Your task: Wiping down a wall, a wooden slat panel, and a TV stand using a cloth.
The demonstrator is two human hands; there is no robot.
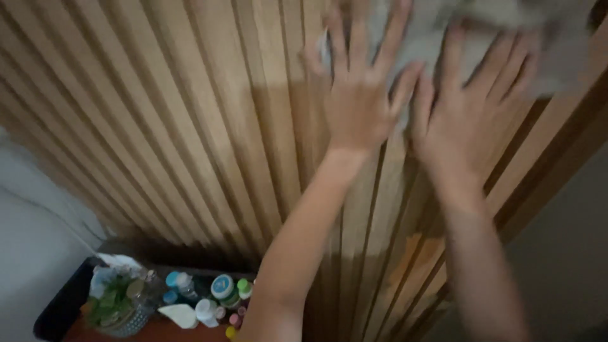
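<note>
Up high, our left hand [358,95] lies flat with fingers spread, palm pressed against a pale grey cloth [443,31] that we hold against the slatted wooden wall [209,126]. It grasps nothing; it only pins the cloth's left end to the wood. Just beside it, thumbs nearly touching, our right hand [472,104] is spread the same way, open and flat, its fingertips on the cloth's lower edge. The picture is blurred there, so we cannot tell how firmly either palm bears down.

From both hands the cloth lies upward, past the fingertips, running off the top of the frame. Its long axis goes sideways, left to right, across the upright slats rather than along them. The right hand sits under the larger share of it, so that hand is the nearer to the cloth's middle.

Further out, well below our forearms, a dark tray [60,304] stands at the wall's foot, holding a small potted plant [114,304] and a cluster of little bottles [218,294].
</note>
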